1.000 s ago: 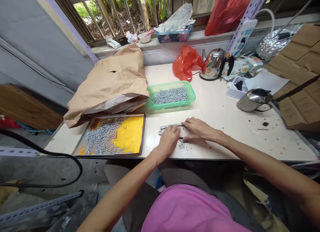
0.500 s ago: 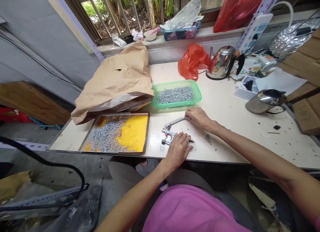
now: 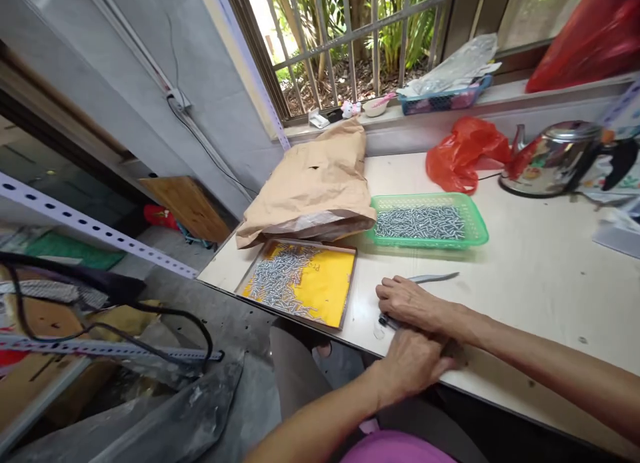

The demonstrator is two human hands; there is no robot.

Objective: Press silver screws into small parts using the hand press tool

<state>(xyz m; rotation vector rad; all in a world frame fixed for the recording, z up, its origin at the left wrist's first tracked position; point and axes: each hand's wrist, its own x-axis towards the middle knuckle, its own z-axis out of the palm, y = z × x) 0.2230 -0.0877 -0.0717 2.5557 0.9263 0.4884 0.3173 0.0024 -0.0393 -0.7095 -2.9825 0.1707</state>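
Note:
A metal plier-like hand tool [image 3: 433, 277] lies on the white table [image 3: 530, 283] near its front edge. My right hand [image 3: 411, 304] lies palm down over the tool's head, fingers curled on it, and one thin handle sticks out behind the hand. Just in front, my left hand [image 3: 416, 363] rests at the table's edge with its fingers curled under; what they cover is hidden. A green basket [image 3: 474, 225] filled with small metal screws stands behind the hands. To their left, a brown tray [image 3: 350, 283] with a yellow sheet holds several more screws.
A brown paper sack [image 3: 313, 183] lies behind the tray. A red plastic bag [image 3: 463, 153] and a steel kettle [image 3: 555, 158] stand at the back. Perforated metal rails [image 3: 95, 226], black cable [image 3: 150, 313] and clutter fill the floor on the left.
The view has swung left and down. My right hand slid from the tool's handle end onto its head. My left hand drew back from the tool to the table's edge.

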